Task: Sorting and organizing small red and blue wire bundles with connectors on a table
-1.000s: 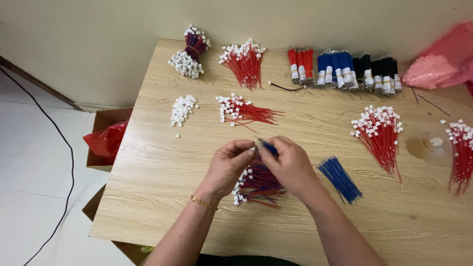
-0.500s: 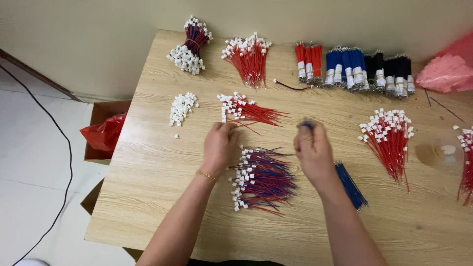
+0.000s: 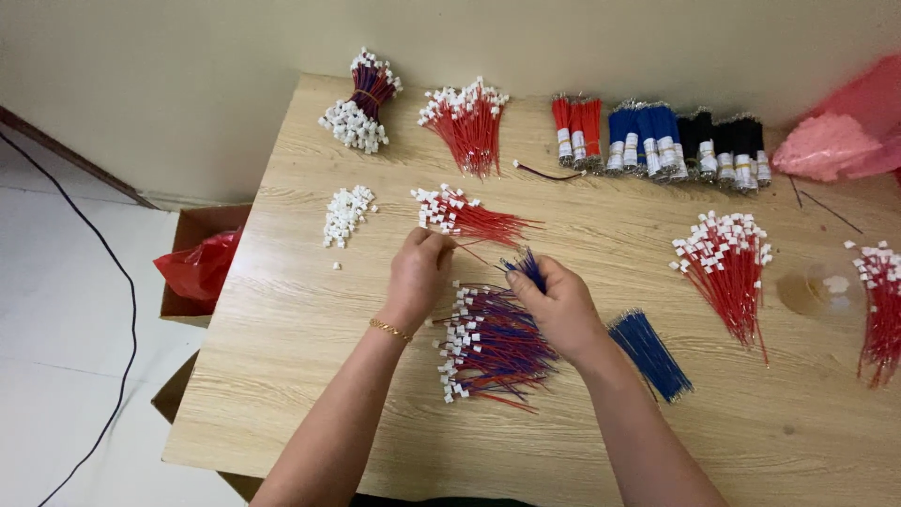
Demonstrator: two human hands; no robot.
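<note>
Nearest on the wooden table [image 3: 310, 376]: a mixed pile [image 3: 493, 343] of red and blue wires, white connectors to the left, long axis roughly left to right. Just right of it, loose blue wires [image 3: 649, 354], slanting from upper left to lower right. Above the pile, right hand [image 3: 560, 305] closed on a blue tuft [image 3: 526, 268] pointing up and away. Beside it, left hand [image 3: 419, 272], fingers pinched on a red wire [image 3: 474, 252] at the red fan [image 3: 465, 219], connectors left, tails right. Further left, a heap of white connectors [image 3: 345, 214]. To the right, a red bunch [image 3: 727, 268] with connectors uppermost. Along the far edge, banded packs: purple bundle [image 3: 361, 101], red sheaf [image 3: 469, 122], then red, blue and black packs [image 3: 662, 139] with white label bands. Far right, a pink bag [image 3: 831, 145]. Off the left edge, a cardboard box [image 3: 202, 263] with a red bag.
</note>
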